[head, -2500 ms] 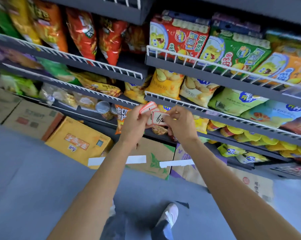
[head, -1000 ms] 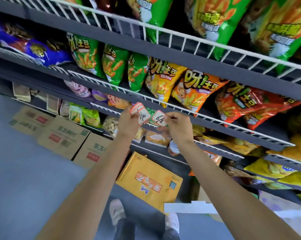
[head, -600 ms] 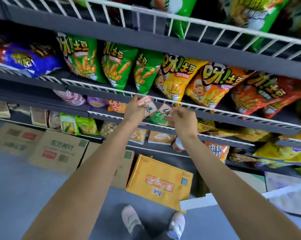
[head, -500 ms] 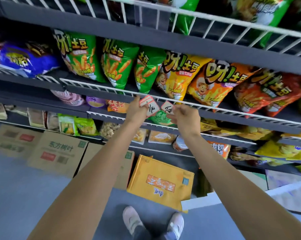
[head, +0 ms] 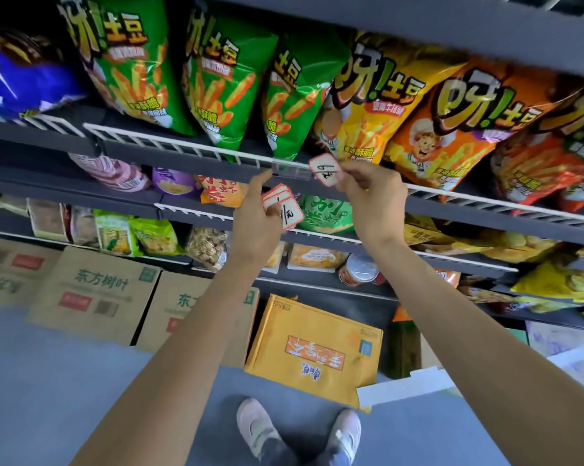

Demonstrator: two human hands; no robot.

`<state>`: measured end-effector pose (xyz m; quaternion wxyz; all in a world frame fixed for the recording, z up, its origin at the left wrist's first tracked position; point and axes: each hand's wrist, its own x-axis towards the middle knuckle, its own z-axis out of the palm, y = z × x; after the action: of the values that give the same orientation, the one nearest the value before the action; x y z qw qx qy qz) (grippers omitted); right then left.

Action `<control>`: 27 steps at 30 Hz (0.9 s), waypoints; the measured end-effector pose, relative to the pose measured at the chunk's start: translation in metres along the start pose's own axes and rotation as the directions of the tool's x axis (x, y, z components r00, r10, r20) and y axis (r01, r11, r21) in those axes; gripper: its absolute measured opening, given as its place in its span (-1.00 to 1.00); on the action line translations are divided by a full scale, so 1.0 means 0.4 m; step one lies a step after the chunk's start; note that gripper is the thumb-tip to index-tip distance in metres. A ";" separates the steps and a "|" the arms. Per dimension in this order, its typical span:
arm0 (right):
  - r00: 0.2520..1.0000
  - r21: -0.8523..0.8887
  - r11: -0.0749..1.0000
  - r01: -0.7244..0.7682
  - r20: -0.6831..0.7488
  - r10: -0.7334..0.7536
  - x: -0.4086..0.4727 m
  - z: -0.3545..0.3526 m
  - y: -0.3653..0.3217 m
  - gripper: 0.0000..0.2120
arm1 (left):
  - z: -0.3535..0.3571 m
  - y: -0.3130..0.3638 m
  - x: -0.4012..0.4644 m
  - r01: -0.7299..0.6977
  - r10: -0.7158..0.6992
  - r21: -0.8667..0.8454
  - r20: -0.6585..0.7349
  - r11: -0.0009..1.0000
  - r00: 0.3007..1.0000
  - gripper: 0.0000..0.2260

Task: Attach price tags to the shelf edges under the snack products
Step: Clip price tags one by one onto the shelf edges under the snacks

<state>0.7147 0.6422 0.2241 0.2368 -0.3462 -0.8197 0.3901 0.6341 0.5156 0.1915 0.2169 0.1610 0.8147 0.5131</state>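
Both hands raised at shelf edge

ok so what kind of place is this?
Most likely a small shop or supermarket snack aisle: tiered shelves with white wire rails full of snack bags, handwritten price tags in the person's hands, and stock cartons on the floor.

Glossy crinkled foil snack bags fill the upper frame. White wire rail fronts a matt grey metal shelf. Clear plastic holder. Matt cardboard boxes lower left.
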 end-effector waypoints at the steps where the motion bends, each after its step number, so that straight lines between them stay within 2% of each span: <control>1: 1.000 -0.007 1.000 0.024 -0.014 -0.024 0.004 0.004 -0.003 -0.84 | -0.005 -0.009 -0.002 -0.012 0.011 0.033 0.005 0.999 1.000 -0.53; 5: 0.976 -0.130 0.969 0.211 -0.029 -0.217 0.017 0.021 -0.022 -0.84 | -0.034 -0.017 -0.004 -0.039 0.025 0.196 0.072 0.980 0.997 -0.48; 7: 0.945 -0.177 0.930 0.324 0.004 -0.328 0.027 0.036 -0.028 -0.83 | -0.047 -0.014 -0.002 -0.055 0.030 0.238 0.107 0.970 0.994 -0.45; 10: 0.911 -0.310 0.858 0.409 0.081 -0.405 0.046 0.066 -0.025 -0.84 | -0.060 -0.016 0.002 -0.074 0.036 0.279 0.139 0.957 0.990 -0.44; 13: 0.888 -0.438 0.778 0.450 0.123 -0.444 0.051 0.097 -0.019 -0.87 | -0.066 -0.019 0.001 -0.082 0.034 0.296 0.164 0.952 0.986 -0.43; 27: 0.843 -0.652 0.601 0.463 0.114 -0.525 0.048 0.118 -0.001 -0.81 | -0.081 -0.019 0.011 -0.106 0.049 0.275 0.207 0.955 0.977 -0.44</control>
<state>0.6711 0.6343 0.1992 0.2344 -0.1833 -0.9545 -0.0201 0.6132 0.4894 0.1962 0.2511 0.2726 0.8475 0.3800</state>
